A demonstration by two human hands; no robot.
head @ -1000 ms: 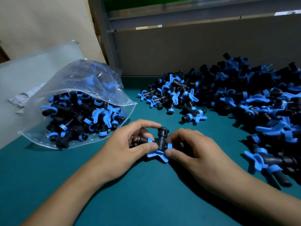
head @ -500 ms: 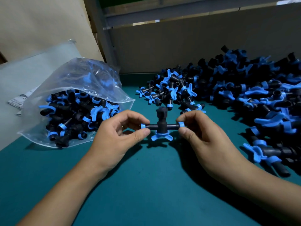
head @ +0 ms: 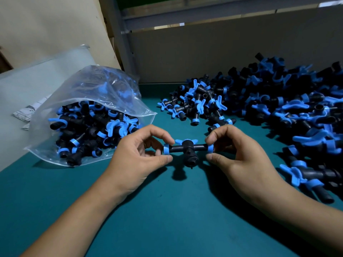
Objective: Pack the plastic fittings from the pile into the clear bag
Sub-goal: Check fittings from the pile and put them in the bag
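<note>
A black plastic fitting (head: pixel 188 149) with blue end rings and a blue wing handle hangs just above the green table between my hands. My left hand (head: pixel 141 154) pinches its left blue end between thumb and forefinger. My right hand (head: pixel 239 154) pinches the right blue end the same way. The fitting's middle stub points toward me and down. A clear bag (head: pixel 96 93), part full of the same fittings, lies to the left with its mouth toward the centre. A large pile of fittings (head: pixel 278 108) covers the right side of the table.
The green table top (head: pixel 167 210) stretches toward me below my hands. A grey wall panel (head: pixel 213 52) closes the back. Flat clear bags and a printed paper (head: pixel 27 110) lie at the far left behind the filled bag.
The fitting has been turned between my fingertips: its middle stub pointed up before and now points down toward me, and the blue wing handle has gone from below to the far upper side.
</note>
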